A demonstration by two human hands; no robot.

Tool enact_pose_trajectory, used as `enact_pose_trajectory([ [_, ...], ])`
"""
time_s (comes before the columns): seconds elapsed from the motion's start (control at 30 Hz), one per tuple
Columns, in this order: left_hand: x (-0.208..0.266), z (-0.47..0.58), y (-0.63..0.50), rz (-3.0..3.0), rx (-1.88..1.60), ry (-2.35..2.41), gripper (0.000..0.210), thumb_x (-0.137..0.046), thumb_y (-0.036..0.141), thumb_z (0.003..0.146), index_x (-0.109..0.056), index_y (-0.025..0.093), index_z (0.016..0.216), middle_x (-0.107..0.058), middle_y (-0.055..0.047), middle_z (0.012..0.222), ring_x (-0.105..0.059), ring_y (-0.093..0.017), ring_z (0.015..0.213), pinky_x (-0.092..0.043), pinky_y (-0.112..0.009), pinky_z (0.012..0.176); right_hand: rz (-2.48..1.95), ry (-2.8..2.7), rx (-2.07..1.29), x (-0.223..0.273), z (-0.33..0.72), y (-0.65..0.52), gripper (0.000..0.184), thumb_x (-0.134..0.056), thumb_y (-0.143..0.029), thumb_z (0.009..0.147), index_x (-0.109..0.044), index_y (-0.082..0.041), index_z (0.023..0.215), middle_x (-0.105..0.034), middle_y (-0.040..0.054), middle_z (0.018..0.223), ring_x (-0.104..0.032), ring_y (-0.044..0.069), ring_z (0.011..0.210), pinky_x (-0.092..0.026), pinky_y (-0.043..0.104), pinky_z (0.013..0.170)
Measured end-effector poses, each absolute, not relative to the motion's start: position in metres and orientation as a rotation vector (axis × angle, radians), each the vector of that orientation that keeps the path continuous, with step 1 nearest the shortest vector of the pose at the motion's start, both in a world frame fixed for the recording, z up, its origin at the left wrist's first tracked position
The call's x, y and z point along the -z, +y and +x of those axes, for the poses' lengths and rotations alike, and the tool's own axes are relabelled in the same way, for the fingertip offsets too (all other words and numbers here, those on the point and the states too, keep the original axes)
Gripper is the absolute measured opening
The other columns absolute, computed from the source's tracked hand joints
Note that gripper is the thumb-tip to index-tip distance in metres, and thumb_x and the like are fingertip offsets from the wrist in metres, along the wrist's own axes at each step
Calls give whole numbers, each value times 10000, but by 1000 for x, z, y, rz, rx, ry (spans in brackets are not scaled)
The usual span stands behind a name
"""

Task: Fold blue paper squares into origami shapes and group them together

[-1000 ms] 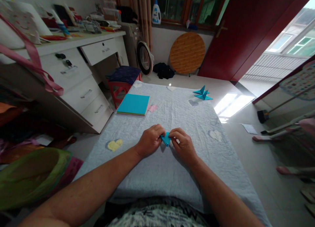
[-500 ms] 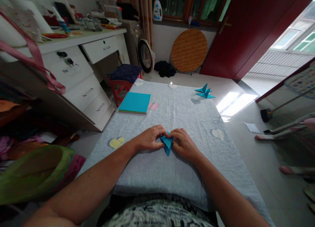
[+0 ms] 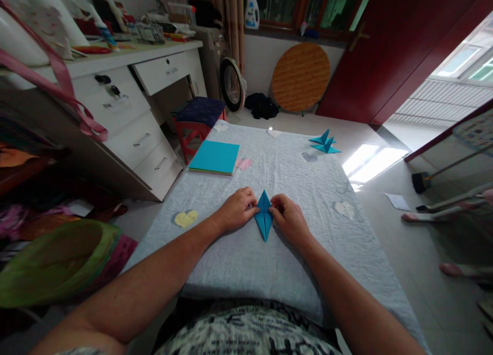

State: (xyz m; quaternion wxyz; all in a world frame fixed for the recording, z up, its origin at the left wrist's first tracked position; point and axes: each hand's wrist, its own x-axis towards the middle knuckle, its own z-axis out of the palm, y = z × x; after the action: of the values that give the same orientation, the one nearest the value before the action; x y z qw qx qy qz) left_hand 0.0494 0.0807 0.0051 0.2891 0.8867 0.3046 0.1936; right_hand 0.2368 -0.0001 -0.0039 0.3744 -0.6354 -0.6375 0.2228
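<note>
A blue sheet of origami paper [image 3: 264, 221], folded into a narrow diamond with a centre crease, lies on the cloth-covered table [image 3: 231, 265] in front of me. My left hand [image 3: 241, 208] pinches its left corner, with thumb and fingers closed. On the opposite side my right hand [image 3: 288, 216] grips the right corner between thumb and curled fingers. The diamond's upper and lower points show between the hands. Farther off to the left rests a square stack of coloured paper [image 3: 214, 157], blue on top. Two folded blue paper cranes [image 3: 325, 142] stand near the far right corner.
Left of the table are a white desk with drawers [image 3: 127, 113] and a green basket [image 3: 54, 262]. A red stool [image 3: 196, 121] stands beyond the far left corner. Behind are an open washing machine [image 3: 232, 85] and a round wooden tabletop [image 3: 301, 76].
The folded paper has gone from a downward-pointing, partly covered shape to a flat, full diamond, its upper point now showing. My hands have moved slightly apart to its two sides.
</note>
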Motion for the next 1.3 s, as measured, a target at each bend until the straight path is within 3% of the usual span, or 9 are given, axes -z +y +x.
enact_pose_trajectory([
  [0.2, -4, 52, 78, 2430, -504, 906, 132, -626, 243, 874, -610, 173, 763, -560, -42, 869, -528, -219, 897, -433, -380, 858, -1641, -1630, -526, 3, 233, 1, 81, -595, -230, 809, -527, -226, 766, -554, -11, 688, -497, 166, 662, -364, 299, 643],
  [0.37, -3, 51, 79, 2457, -487, 896, 135, -622, 244, 876, -601, 176, 762, -561, -41, 865, -521, -218, 891, -432, -374, 842, -1510, -1632, -576, -3, 234, -1, 35, -569, -233, 844, -578, -219, 813, -572, 6, 756, -527, 170, 720, -397, 305, 680],
  [0.5, -3, 49, 80, 2483, -479, 850, 161, -635, 255, 875, -598, 171, 743, -555, -38, 854, -511, -217, 882, -422, -367, 831, -1409, -1527, -584, -6, 235, -3, 160, -468, -251, 925, -583, -217, 819, -580, 24, 829, -543, 172, 782, -417, 310, 722],
  [0.67, -4, 48, 80, 2463, -491, 810, 162, -618, 265, 884, -621, 173, 750, -566, -40, 863, -511, -215, 887, -419, -364, 831, -1390, -1550, -587, -2, 237, -2, 111, -528, -216, 893, -592, -221, 803, -565, 17, 817, -530, 168, 762, -425, 311, 714],
  [0.87, -5, 50, 79, 2464, -491, 837, 207, -586, 275, 905, -605, 176, 724, -570, -38, 836, -519, -207, 864, -428, -369, 837, -1484, -1762, -468, 8, 241, 1, 141, -603, -135, 839, -681, -231, 909, -614, 56, 929, -555, 230, 929, -434, 404, 873],
  [0.97, -3, 52, 78, 2475, -499, 897, 179, -618, 270, 884, -576, 182, 734, -568, -37, 834, -521, -216, 862, -431, -375, 829, -1548, -1838, -423, 10, 240, 0, 173, -632, -123, 831, -693, -222, 959, -617, 73, 959, -546, 248, 941, -433, 430, 883],
  [1.13, -3, 53, 72, 2413, -622, 988, 165, -675, 216, 833, -542, 195, 927, -578, -28, 905, -526, -222, 891, -440, -358, 806, -1589, -1884, -339, 9, 237, -3, 171, -652, -134, 843, -722, -204, 982, -604, 98, 1002, -520, 263, 959, -441, 431, 874],
  [1.3, -5, 52, 71, 2504, -588, 901, 64, -674, 200, 858, -633, 197, 907, -600, -41, 936, -527, -231, 940, -432, -365, 849, -1550, -1988, -335, 6, 239, -5, 197, -597, -137, 886, -729, -215, 1009, -638, 91, 990, -532, 253, 925, -434, 429, 878],
])
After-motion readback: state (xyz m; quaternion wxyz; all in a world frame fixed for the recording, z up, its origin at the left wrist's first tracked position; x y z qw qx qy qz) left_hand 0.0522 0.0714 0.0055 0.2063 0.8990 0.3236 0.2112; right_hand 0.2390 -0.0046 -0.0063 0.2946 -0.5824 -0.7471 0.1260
